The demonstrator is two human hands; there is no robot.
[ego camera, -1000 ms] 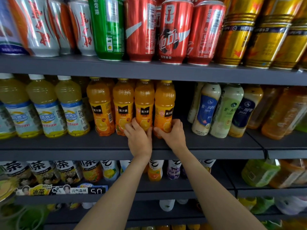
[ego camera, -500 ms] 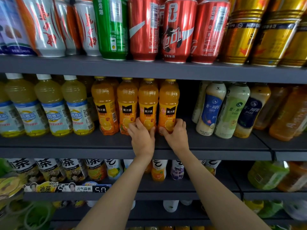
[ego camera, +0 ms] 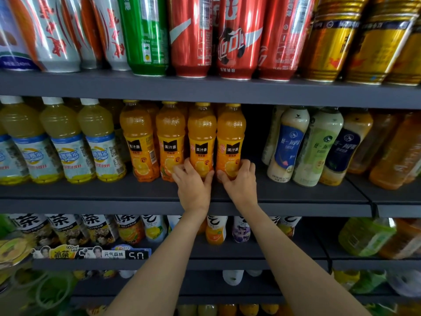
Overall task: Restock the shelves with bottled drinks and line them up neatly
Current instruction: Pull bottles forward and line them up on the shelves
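We reach both hands to the front row of four orange juice bottles on the middle shelf [ego camera: 296, 195] of a dark grey drinks rack. Our left hand [ego camera: 194, 185] curls its fingers round the base of the third bottle [ego camera: 201, 142], the thumb against its right side and a fingertip touching the second bottle [ego camera: 170, 142]. Our right hand [ego camera: 240, 182] grips the base of the fourth bottle [ego camera: 230, 142], thumb on the left, fingers wrapped round the right. The four stand upright, side by side and touching, set back from the shelf's front edge, with more orange bottles behind them. The first bottle [ego camera: 136, 140] stands just beside a row of pale yellow bottles [ego camera: 98, 142] with white caps. To the right of the fourth bottle a dark open gap [ego camera: 256, 133] runs to the back of the shelf, bounded by leaning milk tea bottles [ego camera: 288, 144] with blue and green labels. A bare strip of shelf lies in front of all rows.

The orange labels carry a black tab reading 美汁源 and a letter C. On the top shelf [ego camera: 205, 92] stand red cans [ego camera: 237, 39], a green can [ego camera: 145, 35] and gold cans [ego camera: 328, 42]. Below, tea bottles [ego camera: 61, 226] show 茶, and a price strip [ego camera: 91, 254] reads 900ml, 冰茶, 元气森林 and 5.0.
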